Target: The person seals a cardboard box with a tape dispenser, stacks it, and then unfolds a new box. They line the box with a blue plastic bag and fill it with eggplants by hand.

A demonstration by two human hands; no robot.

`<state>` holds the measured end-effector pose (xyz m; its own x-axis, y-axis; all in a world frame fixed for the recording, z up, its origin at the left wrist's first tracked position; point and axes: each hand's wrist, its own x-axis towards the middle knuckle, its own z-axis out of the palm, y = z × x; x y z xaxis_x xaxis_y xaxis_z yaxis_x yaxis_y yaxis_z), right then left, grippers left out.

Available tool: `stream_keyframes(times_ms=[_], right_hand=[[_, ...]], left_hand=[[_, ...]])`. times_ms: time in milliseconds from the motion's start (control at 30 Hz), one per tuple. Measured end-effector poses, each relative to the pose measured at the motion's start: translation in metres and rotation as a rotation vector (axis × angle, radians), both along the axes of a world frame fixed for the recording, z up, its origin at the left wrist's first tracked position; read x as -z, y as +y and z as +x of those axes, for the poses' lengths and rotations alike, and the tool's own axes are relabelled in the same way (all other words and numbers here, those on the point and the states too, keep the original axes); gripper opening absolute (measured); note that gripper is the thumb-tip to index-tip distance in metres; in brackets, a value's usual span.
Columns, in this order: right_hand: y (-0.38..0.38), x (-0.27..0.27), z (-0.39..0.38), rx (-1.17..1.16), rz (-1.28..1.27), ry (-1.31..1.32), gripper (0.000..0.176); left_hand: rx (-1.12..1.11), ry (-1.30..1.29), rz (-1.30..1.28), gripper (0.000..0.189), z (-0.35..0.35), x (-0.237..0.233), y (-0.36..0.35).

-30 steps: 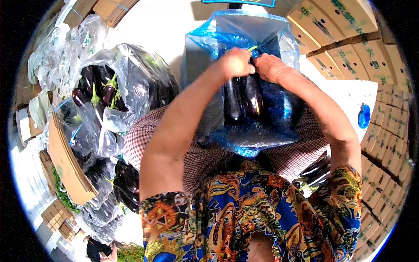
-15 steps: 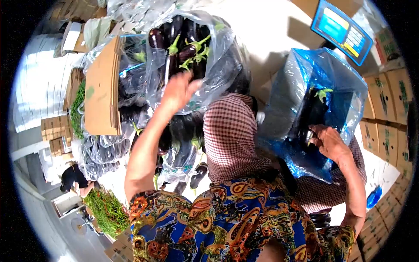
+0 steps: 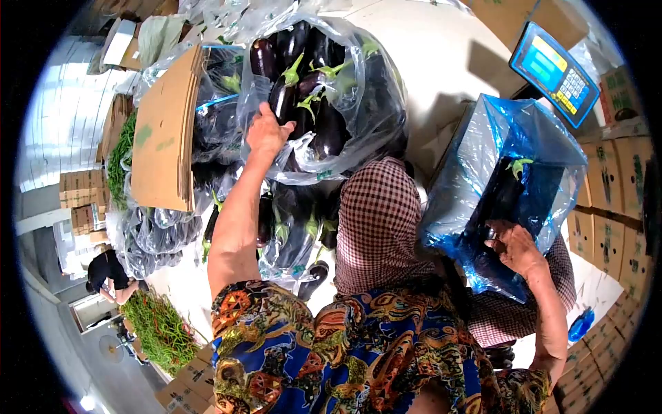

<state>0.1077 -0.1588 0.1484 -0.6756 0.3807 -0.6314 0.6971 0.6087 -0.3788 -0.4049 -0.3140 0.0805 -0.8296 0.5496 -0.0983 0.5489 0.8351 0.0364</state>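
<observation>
Several dark eggplants (image 3: pixel 321 83) with green stems lie in a large clear plastic bag at the upper middle. At that bag's near left side is my left hand (image 3: pixel 269 131), its thumb and fingers closed around the end of an eggplant (image 3: pixel 281 100). On the right stands a box lined with a blue plastic bag (image 3: pixel 455 172), with a dark eggplant (image 3: pixel 507 186) inside. My right hand (image 3: pixel 517 247) is in the near part of this bag, fingers curled on something dark, partly hidden by shadow and film.
A scale display (image 3: pixel 555 72) stands beyond the blue-lined box. Flat cardboard (image 3: pixel 162 131) leans at the left, near more bagged eggplants (image 3: pixel 289 228). Stacked cartons (image 3: pixel 603 172) line the right. A person (image 3: pixel 110 276) bends by green and red peppers (image 3: pixel 162 331) at the lower left.
My left hand has moved slightly left and closed on an eggplant, after being open and blurred over the bag. My right hand stays in the blue bag. The view has shifted a little.
</observation>
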Motion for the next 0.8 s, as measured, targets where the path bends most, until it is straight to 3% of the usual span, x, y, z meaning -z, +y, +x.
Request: stream_keyframes(times_ms=[100, 167, 200, 300, 333, 500, 533, 567, 633, 700, 733, 800], right_hand=[[0.001, 0.002, 0.013, 0.018, 0.008, 0.095, 0.043], [0.002, 0.005, 0.014, 0.04, -0.01, 0.124, 0.04], [0.002, 0.007, 0.014, 0.045, -0.023, 0.135, 0.039], [0.002, 0.003, 0.001, 0.054, -0.024, 0.047, 0.038], [0.001, 0.008, 0.002, 0.006, 0.039, 0.188, 0.038], [0.001, -0.019, -0.014, 0.11, -0.028, 0.361, 0.032], [0.001, -0.016, -0.011, 0.114, -0.051, 0.546, 0.033], [0.005, -0.002, -0.004, 0.159, -0.146, 0.656, 0.035], [0.01, -0.018, -0.007, 0.526, -0.664, 0.513, 0.037], [0.014, -0.022, -0.009, 0.679, -0.873, 0.725, 0.053], [0.015, -0.021, -0.013, 0.773, -1.036, 0.873, 0.063], [0.016, -0.034, -0.026, 0.953, -1.208, 1.009, 0.072]], left_hand=[[0.037, -0.424, 0.393, 0.063, -0.02, -0.009, -0.009], [-0.014, -0.88, 0.972, 0.047, -0.012, -0.019, -0.009], [-0.035, -1.032, 1.127, 0.045, -0.013, -0.029, -0.006], [-0.097, -1.517, 1.563, 0.042, -0.001, -0.078, 0.014], [-0.04, -1.529, 1.63, 0.042, 0.014, -0.099, 0.022], [0.07, -1.53, 1.628, 0.043, 0.062, -0.129, 0.052], [0.037, -1.432, 1.58, 0.044, 0.077, -0.13, 0.056], [0.009, -1.341, 1.523, 0.044, 0.094, -0.13, 0.062], [0.276, -1.336, 1.404, 0.045, 0.145, -0.141, 0.084], [0.465, -1.35, 1.317, 0.039, 0.201, -0.147, 0.109], [0.508, -1.248, 1.071, 0.044, 0.219, -0.151, 0.117], [0.733, -1.23, 0.891, 0.053, 0.254, -0.15, 0.131]])
